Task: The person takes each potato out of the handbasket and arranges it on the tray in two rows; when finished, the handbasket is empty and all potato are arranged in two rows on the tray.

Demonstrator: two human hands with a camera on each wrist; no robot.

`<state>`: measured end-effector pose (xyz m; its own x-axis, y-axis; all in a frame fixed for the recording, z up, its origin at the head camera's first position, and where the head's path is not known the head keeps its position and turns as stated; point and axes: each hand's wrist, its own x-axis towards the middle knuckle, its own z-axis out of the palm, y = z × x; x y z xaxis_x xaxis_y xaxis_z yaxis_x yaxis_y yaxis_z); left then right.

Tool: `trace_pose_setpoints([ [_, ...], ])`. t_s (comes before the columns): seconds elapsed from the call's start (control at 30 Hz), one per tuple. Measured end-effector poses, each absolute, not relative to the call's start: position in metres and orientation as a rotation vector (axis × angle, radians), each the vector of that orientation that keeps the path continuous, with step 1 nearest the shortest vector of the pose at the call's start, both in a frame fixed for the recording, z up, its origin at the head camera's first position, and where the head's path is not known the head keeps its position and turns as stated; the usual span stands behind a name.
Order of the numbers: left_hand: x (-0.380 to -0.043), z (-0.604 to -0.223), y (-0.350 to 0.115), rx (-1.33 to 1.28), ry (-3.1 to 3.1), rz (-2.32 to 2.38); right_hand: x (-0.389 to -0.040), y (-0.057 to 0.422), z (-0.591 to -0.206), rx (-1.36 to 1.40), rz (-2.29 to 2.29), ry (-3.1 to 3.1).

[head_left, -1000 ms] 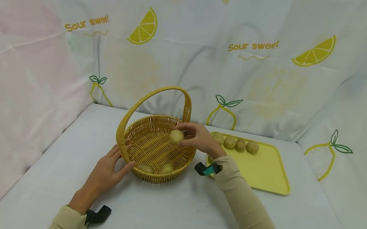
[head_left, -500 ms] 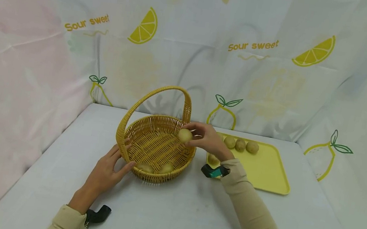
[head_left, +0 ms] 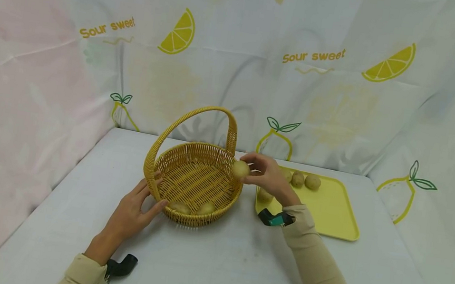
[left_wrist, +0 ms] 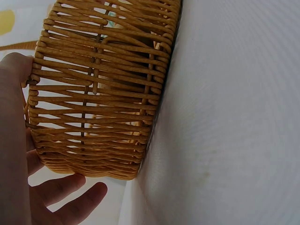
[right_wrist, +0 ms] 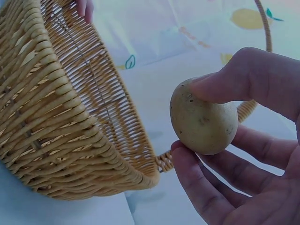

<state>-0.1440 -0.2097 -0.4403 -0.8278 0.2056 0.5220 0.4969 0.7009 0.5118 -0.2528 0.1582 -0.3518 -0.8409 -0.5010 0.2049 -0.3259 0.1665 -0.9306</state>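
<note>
A small pale potato (head_left: 240,169) is pinched between the thumb and fingers of my right hand (head_left: 265,173), above the right rim of the wicker basket (head_left: 194,176). In the right wrist view the potato (right_wrist: 204,117) shows dark specks, and the basket wall (right_wrist: 61,126) stands apart from it. My left hand (head_left: 130,211) holds the basket's left rim by the handle base; its thumb (left_wrist: 18,65) lies on the rim in the left wrist view. Two potatoes, one of them (head_left: 206,208), lie inside at the basket's near edge, partly hidden by the rim.
A yellow tray (head_left: 330,213) lies right of the basket with several potatoes, among them one in the back row (head_left: 313,182) and one by its left edge (head_left: 264,195). My right forearm covers part of it. The tall basket handle (head_left: 196,114) arches overhead. A printed curtain stands behind.
My right hand has moved right with the potato, from over the basket's inside to its right rim. The left hand and basket have stayed put.
</note>
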Motion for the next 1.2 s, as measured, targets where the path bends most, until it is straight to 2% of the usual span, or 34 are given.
trace_pose_setpoints([
  [1.2,-0.145,-0.440,-0.210,-0.539,-2.480,-0.914,-0.235,0.226,-0.372,-0.584,-1.758,2.453],
])
